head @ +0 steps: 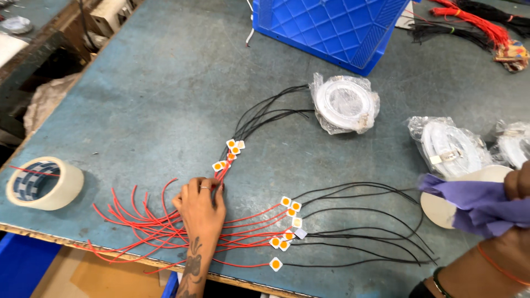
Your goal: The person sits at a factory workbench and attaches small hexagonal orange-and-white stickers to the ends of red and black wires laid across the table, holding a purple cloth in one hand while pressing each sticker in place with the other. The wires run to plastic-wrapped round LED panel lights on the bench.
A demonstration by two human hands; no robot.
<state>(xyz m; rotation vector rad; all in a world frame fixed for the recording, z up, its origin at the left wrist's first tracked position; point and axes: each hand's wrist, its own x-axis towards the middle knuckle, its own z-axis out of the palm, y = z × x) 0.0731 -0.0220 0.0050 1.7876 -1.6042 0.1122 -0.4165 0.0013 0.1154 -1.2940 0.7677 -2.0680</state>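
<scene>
My left hand [200,208] rests on the blue-grey table [154,94] with its fingertips pinched on the red wires [132,221] of one bundle. That bundle's small white square chips with orange centres [231,152] lie just past the fingers, and their black wires [270,113] run up to the right. A second fan of the same chips [287,226] with black wires [364,221] lies to the right of the hand. At the right edge my right hand [518,185] grips a purple cloth [480,201] against a white round part [441,209].
A roll of pale tape [44,183] sits at the table's left front corner. Three white round fittings in clear plastic bags [345,104] [450,146] [516,144] lie toward the right. A blue crate [331,30] stands at the back, with red and black wire bundles [475,22] beyond.
</scene>
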